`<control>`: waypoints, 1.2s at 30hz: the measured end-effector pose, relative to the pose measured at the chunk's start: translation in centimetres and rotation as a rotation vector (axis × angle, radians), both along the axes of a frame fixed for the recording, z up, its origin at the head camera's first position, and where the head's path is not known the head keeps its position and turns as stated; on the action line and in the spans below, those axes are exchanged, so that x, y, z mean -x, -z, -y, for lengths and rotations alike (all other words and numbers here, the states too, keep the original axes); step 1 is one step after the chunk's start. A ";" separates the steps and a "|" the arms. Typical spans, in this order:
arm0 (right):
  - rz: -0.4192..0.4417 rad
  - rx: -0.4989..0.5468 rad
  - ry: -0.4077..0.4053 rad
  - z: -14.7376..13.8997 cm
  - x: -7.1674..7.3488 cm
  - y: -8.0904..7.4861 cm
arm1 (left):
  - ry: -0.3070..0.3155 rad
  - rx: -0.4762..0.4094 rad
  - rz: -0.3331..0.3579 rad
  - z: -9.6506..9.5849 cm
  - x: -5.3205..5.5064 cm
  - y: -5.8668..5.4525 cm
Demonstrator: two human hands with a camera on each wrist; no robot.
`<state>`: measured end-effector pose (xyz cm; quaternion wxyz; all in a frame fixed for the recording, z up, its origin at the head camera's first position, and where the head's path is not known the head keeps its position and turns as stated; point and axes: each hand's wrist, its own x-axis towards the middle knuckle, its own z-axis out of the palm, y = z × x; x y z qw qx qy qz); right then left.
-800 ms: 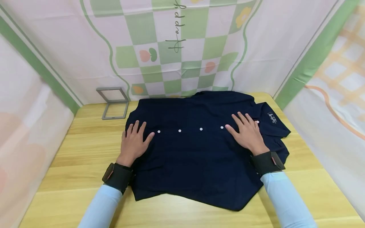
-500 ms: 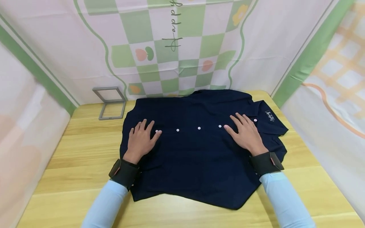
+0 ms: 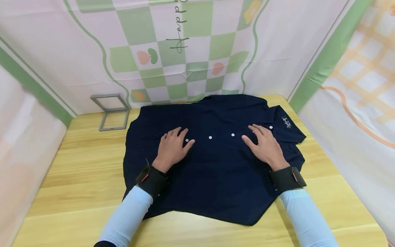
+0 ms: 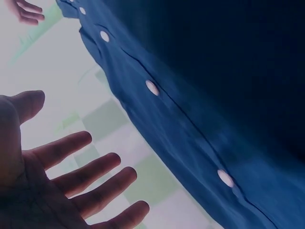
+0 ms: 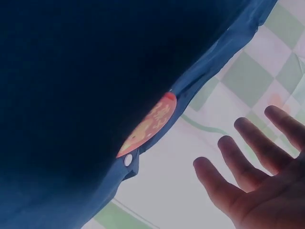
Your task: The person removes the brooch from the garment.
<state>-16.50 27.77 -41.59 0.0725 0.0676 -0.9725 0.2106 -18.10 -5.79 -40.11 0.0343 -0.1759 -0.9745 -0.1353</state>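
A dark navy short-sleeved shirt (image 3: 213, 168) lies spread on the table, its collar (image 3: 287, 125) to the right and a row of white buttons across it. Over the button row, left of the middle, my left hand (image 3: 172, 149) hovers with fingers spread and loosely bent. My right hand (image 3: 265, 145) is over the shirt near the collar, fingers extended and thumb pointing left. Both wrist views show the fingers apart with nothing between them. A red and yellow patterned patch (image 5: 150, 125) shows beside a button (image 5: 128, 160) in the right wrist view.
A grey hinged frame (image 3: 114, 110) stands unfolded at the table's back left. A checkered green and white curtain (image 3: 185, 75) hangs right behind the shirt. More curtains flank the wooden table (image 3: 83, 164) on both sides.
My left hand has slid rightward from the shirt's left edge toward the middle, above the buttons. My right hand has hardly moved. The head view has shifted slightly.
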 end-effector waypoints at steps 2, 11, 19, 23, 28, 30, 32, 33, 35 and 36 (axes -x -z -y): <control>0.000 0.007 0.008 -0.2 0.0 -0.1 | 0.027 -0.007 -0.018 -1.0 0.1 -0.2; 0.035 0.023 0.033 -1.6 -0.5 0.0 | 0.137 -0.006 -0.059 -5.7 0.1 -0.3; 0.035 0.012 0.040 -2.4 -0.7 0.2 | 0.187 0.024 -0.044 -9.2 0.6 0.1; 0.054 0.007 0.053 -3.0 -0.8 -0.1 | 0.204 0.054 -0.033 -10.8 0.6 0.2; 0.097 0.025 0.057 -3.6 -0.9 -0.5 | 0.235 0.087 -0.043 -12.5 0.5 0.5; 0.108 0.030 0.055 -3.8 -0.8 -0.5 | 0.245 0.097 -0.051 -13.0 0.5 0.6; 0.098 0.025 0.052 -4.0 -0.7 -0.5 | 0.256 0.099 -0.065 -13.5 0.6 0.7; 0.089 0.022 0.050 -4.1 -0.7 -0.4 | 0.261 0.098 -0.068 -13.8 0.6 0.6; 0.070 0.015 0.047 -4.5 -0.7 -0.3 | 0.273 0.106 -0.066 -14.4 0.6 0.6; 0.058 0.011 0.043 -4.7 -0.6 -0.3 | 0.279 0.111 -0.064 -14.8 0.6 0.5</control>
